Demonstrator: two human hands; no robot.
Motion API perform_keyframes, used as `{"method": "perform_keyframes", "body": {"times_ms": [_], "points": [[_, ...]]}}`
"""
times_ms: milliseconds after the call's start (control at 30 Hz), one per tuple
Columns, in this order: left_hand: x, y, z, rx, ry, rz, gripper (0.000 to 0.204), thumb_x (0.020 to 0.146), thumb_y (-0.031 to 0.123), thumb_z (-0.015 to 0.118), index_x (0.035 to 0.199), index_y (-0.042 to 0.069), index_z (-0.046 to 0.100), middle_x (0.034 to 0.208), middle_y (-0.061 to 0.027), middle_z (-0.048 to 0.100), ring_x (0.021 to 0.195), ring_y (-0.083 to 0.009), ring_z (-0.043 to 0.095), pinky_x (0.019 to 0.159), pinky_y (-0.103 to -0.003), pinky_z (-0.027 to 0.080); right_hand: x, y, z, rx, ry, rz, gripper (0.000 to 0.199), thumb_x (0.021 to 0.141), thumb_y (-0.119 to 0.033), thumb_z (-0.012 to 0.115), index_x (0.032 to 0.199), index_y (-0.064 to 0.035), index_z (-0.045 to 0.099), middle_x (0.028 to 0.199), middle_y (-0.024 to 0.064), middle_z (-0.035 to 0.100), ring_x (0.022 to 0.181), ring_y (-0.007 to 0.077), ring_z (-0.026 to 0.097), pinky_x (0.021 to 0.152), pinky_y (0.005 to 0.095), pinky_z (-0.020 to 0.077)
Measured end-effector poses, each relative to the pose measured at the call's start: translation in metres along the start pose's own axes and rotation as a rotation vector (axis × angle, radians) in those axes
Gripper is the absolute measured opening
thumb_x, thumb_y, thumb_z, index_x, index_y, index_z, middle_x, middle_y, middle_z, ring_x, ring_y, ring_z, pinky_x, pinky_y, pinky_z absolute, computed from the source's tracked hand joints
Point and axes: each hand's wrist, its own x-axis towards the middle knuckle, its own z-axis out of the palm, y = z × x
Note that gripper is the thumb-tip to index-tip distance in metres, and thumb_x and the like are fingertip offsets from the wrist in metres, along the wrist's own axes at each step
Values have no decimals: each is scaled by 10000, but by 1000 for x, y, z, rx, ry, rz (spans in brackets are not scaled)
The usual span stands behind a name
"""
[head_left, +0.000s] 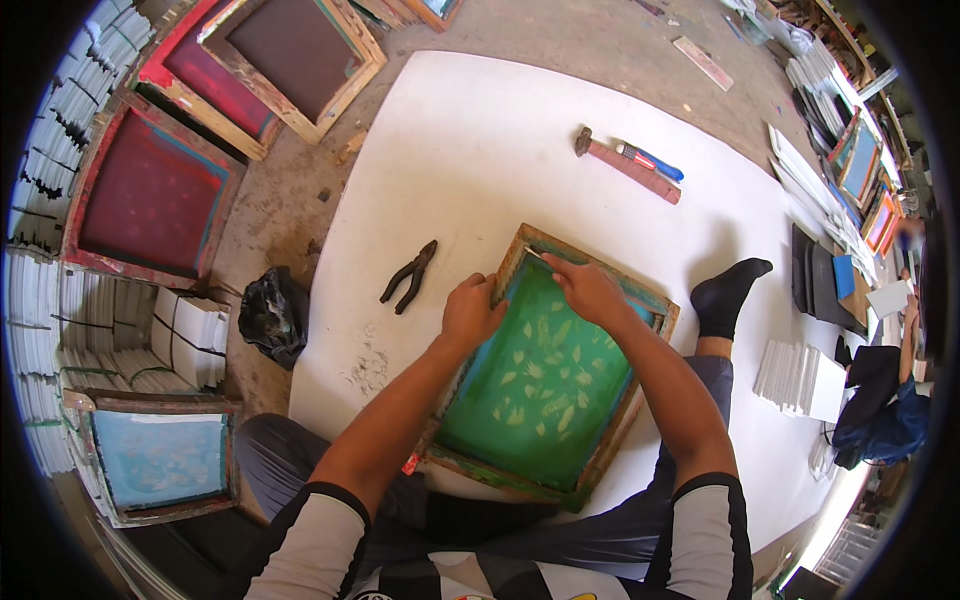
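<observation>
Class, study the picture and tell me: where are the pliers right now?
In the head view, the black pliers lie on the white board, left of the green-meshed frame and just beyond the left forearm.

The screen (545, 370) is green with pale leaf-like marks (583, 399).

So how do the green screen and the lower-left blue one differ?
The green screen is over the white board; the blue screen sits left of it. The left hand holds the green screen, not the blue. The green screen's pale shapes look crisper than the blue's. Both have wooden frames.
</observation>
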Motion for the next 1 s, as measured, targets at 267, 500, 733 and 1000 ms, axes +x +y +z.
{"method": "perform_keyframes", "body": {"times_ms": [267, 500, 733, 1000], "points": [[0, -3, 1, -6, 2, 37, 529, 793, 214, 807, 1253, -17, 684, 918, -185, 632, 887, -386, 662, 792, -477, 534, 11, 16, -10, 1159, -405, 587, 414, 1094, -420, 520, 1464, -248, 594, 707, -40, 435, 468, 46, 269, 387, 222, 235], [0, 0, 3, -11, 17, -11, 517, 798, 225, 816, 1249, 3, 693, 950, -195, 632, 910, -388, 656, 789, -475, 531, -6, 13, 37, 216, 178, 38, 392, 1065, -377, 554, 1429, -249, 625, 782, 80, 678, 649, 236, 628, 650, 408, 528], [-3, 2, 3, -42, 23, -57, 531, 803, 235, 820, 1269, 15, 692, 943, -194, 621, 916, -385, 646, 805, -470, 529, -25, -18, 20, -164, 192, 112, 374, 1026, -325, 566, 1392, -303, 639, 893, 174, 736, 855, 404, 711, 746, 546, 545], [-3, 2, 6, -45, 29, -40, 542, 802, 212, 815, 1282, -1, 680, 944, -195, 619, 925, -384, 643, 816, -469, 528, -25, -26, 15, -201, 173, 114, 367, 1036, -326, 553, 1390, -300, 642, 895, 179, 734, 858, 413, 706, 750, 545, 547]]}}
